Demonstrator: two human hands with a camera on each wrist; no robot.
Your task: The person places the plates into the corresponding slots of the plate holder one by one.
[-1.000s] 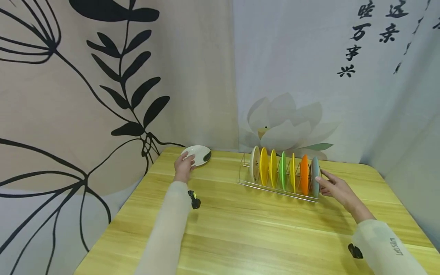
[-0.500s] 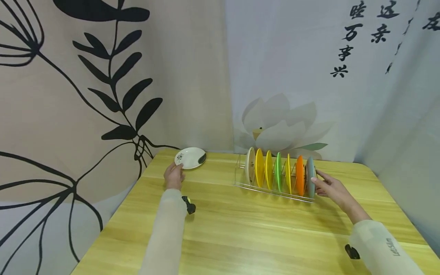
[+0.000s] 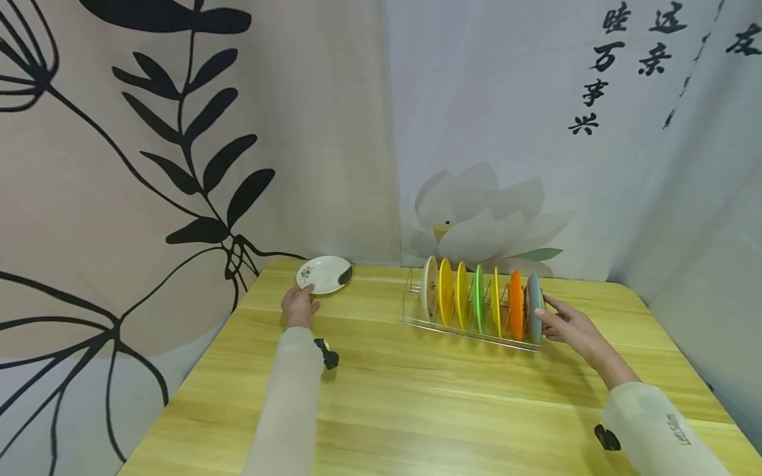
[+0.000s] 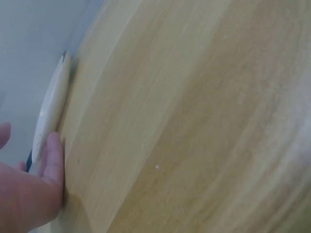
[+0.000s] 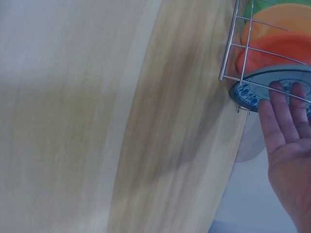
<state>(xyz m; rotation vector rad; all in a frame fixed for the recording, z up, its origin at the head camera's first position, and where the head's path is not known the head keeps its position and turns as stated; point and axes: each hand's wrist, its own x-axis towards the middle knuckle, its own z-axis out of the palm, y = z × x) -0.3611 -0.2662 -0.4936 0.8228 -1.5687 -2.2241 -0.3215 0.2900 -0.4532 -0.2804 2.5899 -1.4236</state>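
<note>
At the table's back left lies a small white plate (image 3: 324,274) with a dark patch and a floral print. My left hand (image 3: 299,307) is at its near-left rim. In the left wrist view, extended fingers (image 4: 55,158) reach the rim of the plate (image 4: 52,104) near the tabletop, while the thumb stands apart from it. Toward the right, a wire dish rack (image 3: 470,334) holds several upright plates. My right hand (image 3: 574,330) touches the blue-grey plate (image 3: 534,307) at the rack's right end. Straight fingers (image 5: 279,114) meet that blue-patterned plate (image 5: 248,97) in the right wrist view.
Beside the blue-grey plate stand an orange plate (image 3: 515,304), a green plate (image 3: 479,297), several yellow plates (image 3: 445,291) and a cream plate (image 3: 428,291). The wooden table (image 3: 405,396) ends against a printed curtain (image 3: 321,165) at the back.
My left hand has drawn back from over the white plate to its near-left rim. The view has shifted slightly right. My right hand stays at the blue-grey plate.
</note>
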